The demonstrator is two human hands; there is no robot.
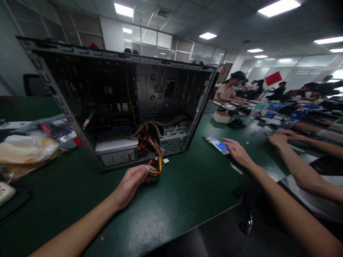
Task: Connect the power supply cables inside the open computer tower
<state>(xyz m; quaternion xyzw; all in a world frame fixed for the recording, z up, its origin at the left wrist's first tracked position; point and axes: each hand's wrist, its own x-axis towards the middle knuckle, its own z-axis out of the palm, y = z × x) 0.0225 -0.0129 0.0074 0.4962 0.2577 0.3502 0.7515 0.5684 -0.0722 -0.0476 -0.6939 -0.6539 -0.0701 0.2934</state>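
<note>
An open computer case (203, 93) stands on the green table, its interior facing me. Inside at the lower left sits the power supply (118, 157), and from the middle a bundle of red, yellow and black power cables (158, 153) spills out over the front edge. My left hand (131, 184) is closed on a pale, translucent connector (146, 172) by the ends of these cables. A white plug (166, 161) hangs just beyond it. To the right lies a phone (221, 147) with a lit screen. My right hand (237, 151) has its fingers stretched out over the phone's edge, seemingly touching it.
Plastic bags (29, 146) lie left of the case, with a white power strip (6, 192) nearer me. A co-worker's hands (280, 139) rest at the right. A small cardboard box (221, 116) and a plastic bottle (257, 109) stand farther back. The table's front edge (203, 225) runs below.
</note>
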